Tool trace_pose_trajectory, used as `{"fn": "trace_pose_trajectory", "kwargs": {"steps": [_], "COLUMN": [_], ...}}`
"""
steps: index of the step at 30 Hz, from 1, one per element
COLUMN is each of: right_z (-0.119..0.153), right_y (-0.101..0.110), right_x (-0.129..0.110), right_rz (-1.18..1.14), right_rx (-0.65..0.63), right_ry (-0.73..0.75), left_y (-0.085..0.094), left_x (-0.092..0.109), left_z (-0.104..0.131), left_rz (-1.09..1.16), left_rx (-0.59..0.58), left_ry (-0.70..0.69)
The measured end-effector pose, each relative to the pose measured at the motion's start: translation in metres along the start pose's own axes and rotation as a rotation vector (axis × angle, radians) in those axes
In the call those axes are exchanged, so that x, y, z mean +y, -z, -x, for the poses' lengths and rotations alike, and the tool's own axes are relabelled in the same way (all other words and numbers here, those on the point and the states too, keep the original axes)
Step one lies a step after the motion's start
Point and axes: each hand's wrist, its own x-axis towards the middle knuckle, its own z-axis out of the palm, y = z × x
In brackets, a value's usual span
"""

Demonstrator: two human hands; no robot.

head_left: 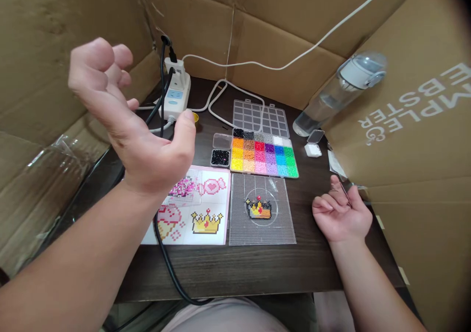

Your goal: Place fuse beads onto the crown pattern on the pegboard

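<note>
1. Crown bead piece (259, 210), as I see it through the head camera, lies on the clear pegboard (239, 231), inside a round transparent outline; I take the pegs to be what keeps its small beads in line.
2. My right hand (341, 215) is palm up beside the pegboard, apart from it. Thumb and fingers close around a slim dark tool (345, 193), probably tweezers, which would suit beads too tiny for bare fingertips.
3. My left hand (128, 118) is raised high over the left side, thumb spread wide from loosely curled fingers. I see nothing in it, and it touches nothing on the table.
4. Left of the pegboard lies the pattern sheet (223, 202), its printed crown (206, 222) right alongside the beaded one, presumably for easy comparison. A clear tray (197, 199) with pink beads rests on another part of the sheet.
5. Behind the pegboard sits the bead box (265, 173), sorted by colour and with its gridded lid (261, 118) folded back, which I read as leaving every compartment reachable. A small box of black beads (220, 157) stands open just beside it.
6. Farther out, I see the power strip (178, 96) at back left and the water bottle (326, 101) leaning against cardboard at right, both clear of the beads.
</note>
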Motion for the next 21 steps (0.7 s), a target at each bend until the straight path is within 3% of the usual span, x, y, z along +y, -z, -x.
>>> {"fn": "trace_pose_trajectory", "kwargs": {"steps": [7, 11, 21], "right_z": [0.001, 0.0, -0.007], "right_y": [0.0, -0.001, -0.007], "right_x": [0.002, 0.003, 0.003], "right_rz": [-0.002, 0.029, 0.135], "right_rx": [-0.117, -0.205, -0.242], "right_ry": [-0.048, -0.083, -0.107], "left_y": [-0.003, -0.005, -0.004], "left_x": [-0.005, -0.009, -0.013], "left_z": [0.001, 0.002, 0.0], "left_rz": [-0.058, -0.055, -0.083], "left_rx": [0.041, 0.071, 0.133], "left_ry": [0.021, -0.044, -0.047]}}
